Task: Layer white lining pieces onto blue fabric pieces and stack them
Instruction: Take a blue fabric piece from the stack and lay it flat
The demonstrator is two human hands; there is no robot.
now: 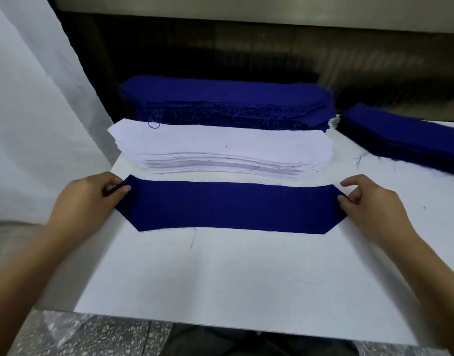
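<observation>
One blue piece (233, 206) lies flat on the white table (220, 278), lengthwise across the near-middle of the work surface, with both ends cut to angled corners. It is a single layer, with no white lining on top of it.

The left hand (89, 199) holds the left end of the blue piece. Its thumb lies on top of the cloth and the fingers are curled at the edge, in a pinch. The right hand (369, 204) pinches the right end between thumb and fingers, with the index finger lifted slightly clear.

Just behind the blue piece sits the white stack (220, 150) of lining pieces, many layers deep and of the same outline. Its near edge is close to the blue piece but apart from it. Directly behind the white stack, and touching it, stands a thick blue stack (225, 101) with frayed thread ends hanging from its front edge. A second blue stack (405, 140) lies to the right at an angle, apart from the others.

Loose threads (192, 240) lie on the table near the front edge of the blue piece. A white cloth (28, 111) hangs at the far left. Speckled floor (105, 337) shows below the table's near edge.
</observation>
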